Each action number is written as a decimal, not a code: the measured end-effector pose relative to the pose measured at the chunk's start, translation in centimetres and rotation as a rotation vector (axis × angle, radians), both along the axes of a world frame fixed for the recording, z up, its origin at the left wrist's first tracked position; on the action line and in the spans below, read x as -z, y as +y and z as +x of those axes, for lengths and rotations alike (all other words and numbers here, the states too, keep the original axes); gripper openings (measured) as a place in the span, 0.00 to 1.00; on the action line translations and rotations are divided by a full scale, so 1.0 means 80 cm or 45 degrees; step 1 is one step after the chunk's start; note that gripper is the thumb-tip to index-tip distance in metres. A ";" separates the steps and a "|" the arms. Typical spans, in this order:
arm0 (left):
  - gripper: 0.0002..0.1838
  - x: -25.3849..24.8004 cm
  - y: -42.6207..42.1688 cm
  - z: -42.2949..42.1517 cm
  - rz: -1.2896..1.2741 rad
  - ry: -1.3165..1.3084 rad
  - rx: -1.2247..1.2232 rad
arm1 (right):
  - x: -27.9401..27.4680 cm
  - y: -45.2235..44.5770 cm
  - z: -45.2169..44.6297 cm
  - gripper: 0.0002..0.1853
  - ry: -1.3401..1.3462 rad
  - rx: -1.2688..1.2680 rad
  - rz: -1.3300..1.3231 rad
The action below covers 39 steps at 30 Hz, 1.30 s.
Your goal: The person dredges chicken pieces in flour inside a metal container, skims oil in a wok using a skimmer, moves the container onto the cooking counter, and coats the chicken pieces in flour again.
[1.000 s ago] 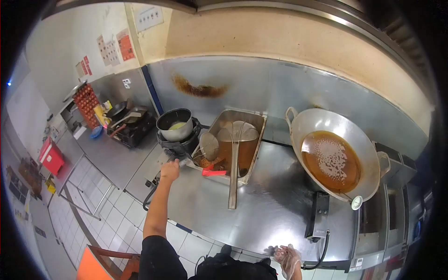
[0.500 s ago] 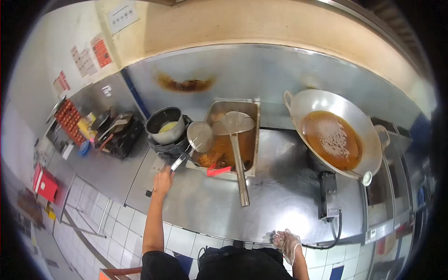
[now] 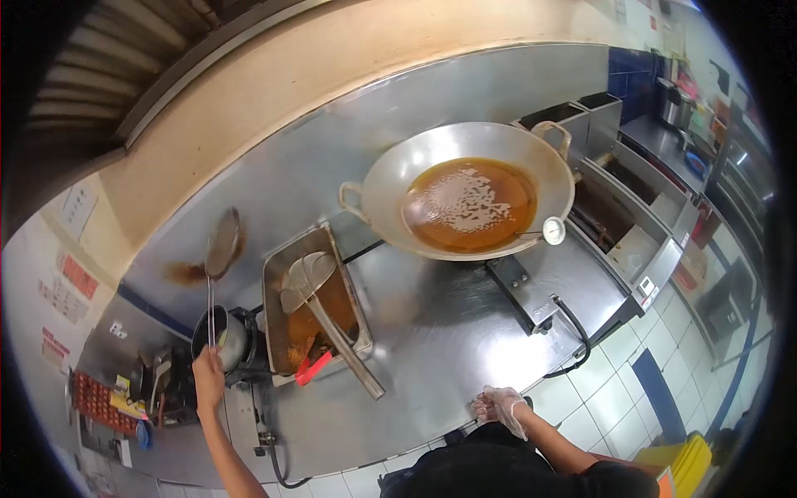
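My left hand [image 3: 209,378] is closed round the thin handle of a round strainer [image 3: 223,243], raised upright in front of the steel back wall. Just behind that hand is a dark-rimmed pot [image 3: 236,342] on a burner. My right hand [image 3: 498,407], in a clear plastic glove, hovers at the counter's front edge; its fingers are partly curled and nothing shows in them. A larger strainer with a wide handle [image 3: 344,349] rests across a steel tray [image 3: 359,311] of brown oil, near a red-handled tool [image 3: 312,367].
A big two-handled wok [image 3: 386,174] of brown oil stands on the steel counter [image 3: 432,332], with a dial thermometer [image 3: 554,231] at its rim. Steel bins [image 3: 614,207] are at the right. Egg trays [image 3: 98,400] and pans lie far left. A yellow bin [image 3: 687,465] stands lower right.
The view has swung right. My left hand has lifted the strainer from beside the tray to upright before the wall. My gloved right hand stays near the counter's front edge.
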State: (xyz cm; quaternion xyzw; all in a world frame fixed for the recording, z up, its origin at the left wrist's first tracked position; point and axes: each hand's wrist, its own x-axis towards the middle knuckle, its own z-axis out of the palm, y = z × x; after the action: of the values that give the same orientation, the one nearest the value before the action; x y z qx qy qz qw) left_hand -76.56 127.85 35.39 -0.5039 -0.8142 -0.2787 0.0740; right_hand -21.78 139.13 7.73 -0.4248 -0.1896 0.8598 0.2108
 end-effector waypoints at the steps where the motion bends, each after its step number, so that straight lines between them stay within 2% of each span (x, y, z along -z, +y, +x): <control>1: 0.14 -0.011 0.027 0.014 0.076 0.001 0.097 | 0.019 0.001 0.010 0.18 0.083 0.008 0.011; 3: 0.14 -0.067 0.085 0.084 -0.039 -0.346 0.183 | 0.015 0.002 0.028 0.18 0.163 0.021 0.021; 5: 0.14 -0.102 0.147 0.143 -0.166 -0.377 0.313 | -0.044 0.000 0.043 0.13 -0.070 0.191 0.019; 7: 0.13 -0.117 0.213 0.202 -0.151 -0.357 0.430 | -0.038 0.010 0.075 0.15 -0.091 0.212 -0.035; 8: 0.12 -0.123 0.246 0.221 -0.263 -0.332 0.456 | -0.032 0.014 0.094 0.17 -0.107 0.224 -0.092; 9: 0.12 -0.122 0.280 0.233 -0.378 -0.306 0.479 | -0.018 0.013 0.117 0.17 -0.112 0.224 -0.095; 11: 0.11 -0.074 0.368 0.202 -0.174 0.572 0.766 | 0.013 0.014 0.162 0.18 -0.221 0.348 0.066; 12: 0.11 -0.070 0.394 0.212 -0.172 0.570 0.762 | 0.004 0.015 0.182 0.18 -0.223 0.344 0.068; 14: 0.14 -0.063 0.435 0.238 -0.580 0.483 0.507 | -0.039 0.014 0.225 0.16 -0.348 0.516 0.015; 16: 0.16 -0.043 0.470 0.245 -0.706 0.472 0.497 | -0.008 0.018 0.283 0.17 -0.384 0.513 -0.022; 17: 0.18 -0.039 0.484 0.252 -0.832 0.461 0.487 | 0.023 0.017 0.317 0.18 -0.333 0.626 -0.112; 18: 0.18 -0.042 0.487 0.273 -0.827 0.466 0.484 | 0.050 0.016 0.348 0.20 -0.276 0.738 -0.199; 20: 0.19 -0.049 0.481 0.330 -1.058 0.062 0.491 | 0.070 0.005 0.399 0.21 -0.330 0.831 -0.215; 21: 0.18 -0.046 0.482 0.349 -1.032 -0.110 0.475 | 0.077 0.002 0.421 0.22 -0.390 0.923 -0.228; 22: 0.18 -0.041 0.485 0.360 -1.033 -0.111 0.472 | 0.085 0.000 0.441 0.22 -0.391 0.920 -0.228; 24: 0.20 -0.031 0.493 0.377 -1.003 -0.504 0.463 | 0.101 -0.005 0.478 0.22 -0.400 1.042 -0.236; 25: 0.20 -0.035 0.489 0.396 -1.004 -0.507 0.457 | 0.112 -0.006 0.497 0.24 -0.333 1.004 -0.229; 27: 0.21 -0.044 0.487 0.436 -1.061 -0.889 0.402 | 0.131 -0.004 0.521 0.23 -0.325 1.029 -0.199; 32: 0.15 -0.026 0.503 0.481 -1.162 -1.099 0.502 | 0.155 0.014 0.549 0.22 -0.186 1.102 -0.158; 34: 0.13 -0.021 0.507 0.495 -1.146 -1.267 0.566 | 0.142 0.022 0.545 0.20 -0.195 1.131 -0.234; 35: 0.14 -0.021 0.507 0.501 -1.133 -1.288 0.582 | 0.130 0.023 0.537 0.20 -0.291 1.162 -0.217; 39: 0.15 -0.023 0.509 0.519 -1.071 -1.372 0.654 | 0.128 0.031 0.538 0.18 -0.238 1.081 -0.244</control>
State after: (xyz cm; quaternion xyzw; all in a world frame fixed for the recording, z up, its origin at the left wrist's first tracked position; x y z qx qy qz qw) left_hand -35.02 168.54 37.20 -0.4578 -0.6319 -0.1602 -0.6045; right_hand 21.26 141.63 -2.53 -0.5585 0.0638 0.6687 0.4867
